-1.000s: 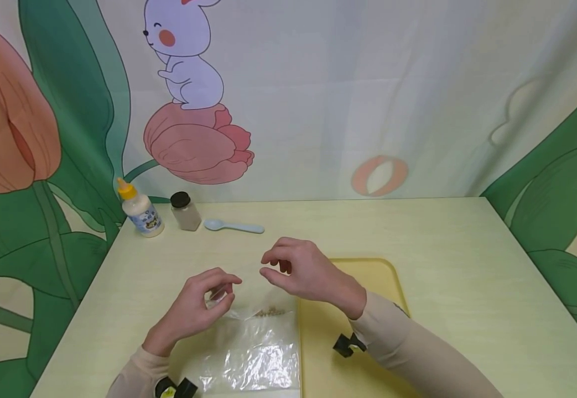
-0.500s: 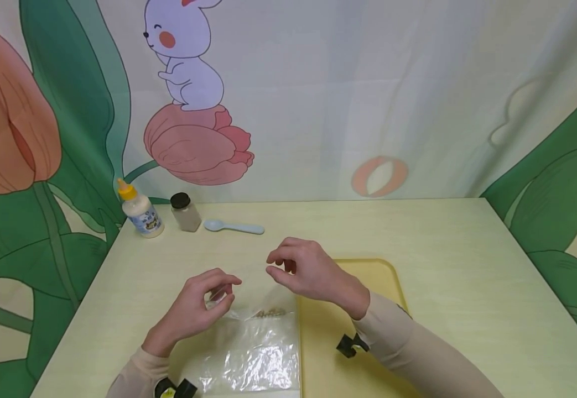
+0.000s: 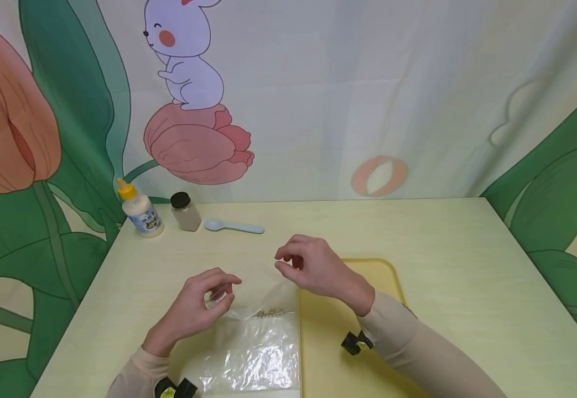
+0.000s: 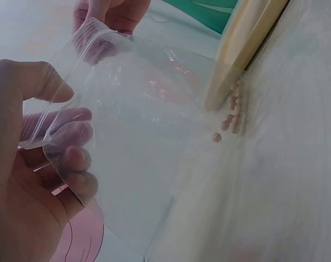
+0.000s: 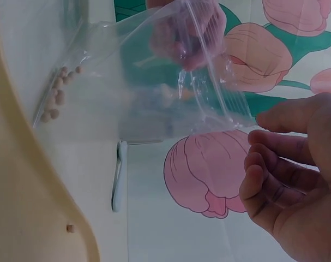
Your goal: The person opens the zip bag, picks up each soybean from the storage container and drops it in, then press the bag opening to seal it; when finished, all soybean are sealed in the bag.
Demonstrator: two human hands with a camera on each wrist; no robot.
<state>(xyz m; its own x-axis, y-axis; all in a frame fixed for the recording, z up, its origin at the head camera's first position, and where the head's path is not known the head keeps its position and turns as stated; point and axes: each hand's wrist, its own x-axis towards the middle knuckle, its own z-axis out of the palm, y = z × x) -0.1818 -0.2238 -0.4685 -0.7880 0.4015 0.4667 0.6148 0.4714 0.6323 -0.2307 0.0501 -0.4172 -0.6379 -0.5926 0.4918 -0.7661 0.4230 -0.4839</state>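
Observation:
A clear zip bag (image 4: 143, 131) hangs between my hands, with several small beige balls (image 5: 57, 97) gathered at its bottom. My left hand (image 3: 196, 309) grips one side of its mouth, thumb over the film and fingers showing through it in the left wrist view. My right hand (image 3: 325, 268) pinches the opposite top corner near the zip strip between thumb and forefinger, its other fingers loosely curled. In the head view the transparent bag is hardly visible, and the balls (image 3: 270, 313) show above a shiny plastic sheet (image 3: 253, 359) on the table.
Right of the plastic sheet lies a yellow tray (image 3: 318, 342), partly under my right forearm; one loose ball (image 5: 71, 228) is near its rim. Towards the back left stand a yellow-capped bottle (image 3: 144, 215) and a black-lidded jar (image 3: 186, 214), beside a pale blue spoon (image 3: 235, 226).
My right hand has moved a little to the right, away from the left hand, still holding the bag's corner. The left hand has stayed in place.

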